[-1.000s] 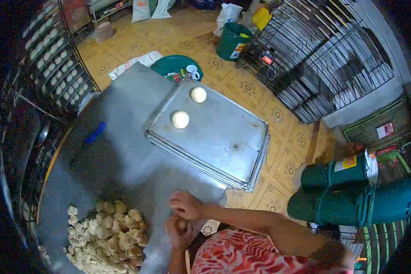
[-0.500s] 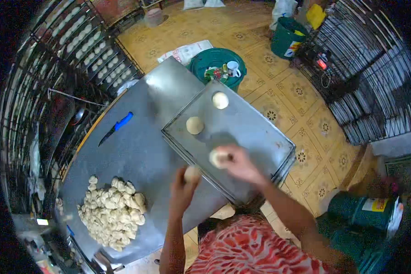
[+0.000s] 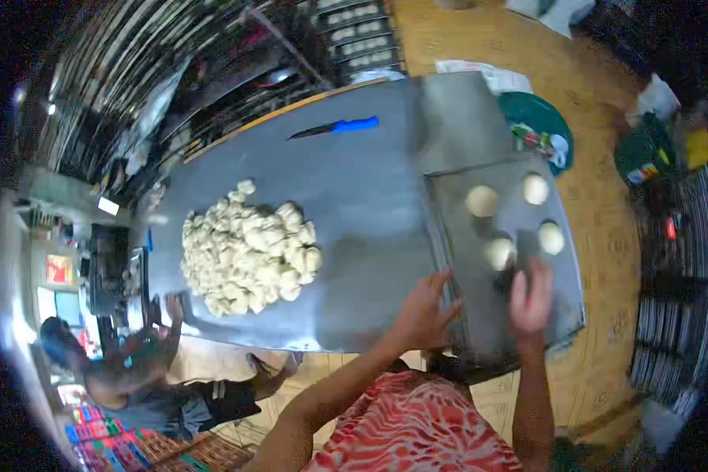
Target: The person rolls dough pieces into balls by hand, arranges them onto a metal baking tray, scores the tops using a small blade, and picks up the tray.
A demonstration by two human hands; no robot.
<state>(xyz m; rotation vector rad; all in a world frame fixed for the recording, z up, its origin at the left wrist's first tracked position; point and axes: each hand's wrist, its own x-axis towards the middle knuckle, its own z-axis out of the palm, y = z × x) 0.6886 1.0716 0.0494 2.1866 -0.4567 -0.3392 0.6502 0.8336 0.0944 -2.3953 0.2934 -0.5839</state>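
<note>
On the stacked metal trays (image 3: 480, 315) lie several round dough balls, among them a lower left one (image 3: 499, 253) and a lower right one (image 3: 550, 237). My right hand (image 3: 532, 299) hovers over the tray just below these two, its fingers apart and nothing in them. At the tray's left edge is my left hand (image 3: 426, 313), fingers spread and empty. A large heap of dough pieces (image 3: 252, 256) sits on the grey table (image 3: 370, 259), left of my hands.
A knife with a blue handle (image 3: 355, 124) lies near the table's far edge. Beyond the trays stands a green tub (image 3: 554, 122) with a cup on it. Another person (image 3: 145, 377) is at the table's left end. Racks of trays (image 3: 676, 338) stand at right.
The view has swung left, bringing the other person into sight. Two more dough balls now rest on the tray. Both hands have let go of the dough balls they held.
</note>
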